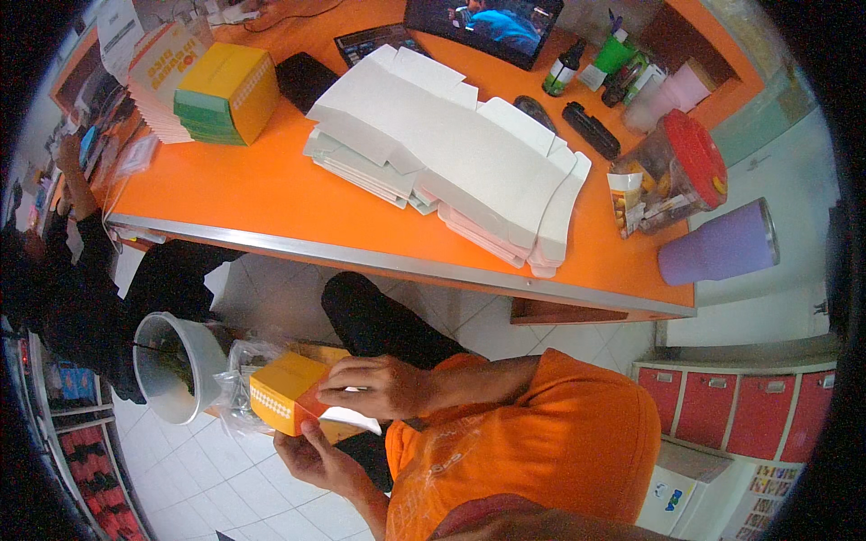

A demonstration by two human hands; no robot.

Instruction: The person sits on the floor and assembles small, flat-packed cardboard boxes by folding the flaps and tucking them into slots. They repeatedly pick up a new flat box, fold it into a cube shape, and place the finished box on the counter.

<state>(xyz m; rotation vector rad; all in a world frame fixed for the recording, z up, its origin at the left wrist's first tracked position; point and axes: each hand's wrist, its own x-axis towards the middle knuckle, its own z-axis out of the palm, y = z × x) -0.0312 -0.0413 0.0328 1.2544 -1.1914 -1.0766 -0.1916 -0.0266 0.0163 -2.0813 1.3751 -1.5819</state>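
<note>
A small yellow carton (287, 386) with an orange side and a row of white marks is between my two hands, above the floor. My left hand (320, 462) grips its lower edge, with the thumb against the orange side. My right hand (374, 388) bends over the other end, its curled fingers on the orange side. A white flap (352, 418) sticks out below the right fingers. Behind the carton lies clear plastic wrapping (236, 379), and other yellow card shows under my right hand. The carton's inside is hidden.
The orange desk (298, 212) holds stacked flat white cartons (451, 149), yellow-green cartons (225, 95), a purple tumbler (719, 242), a red-lidded jar (690, 162) and a screen (492, 25). A white bucket (180, 365) stands on the floor near a person in dark clothes (72, 288).
</note>
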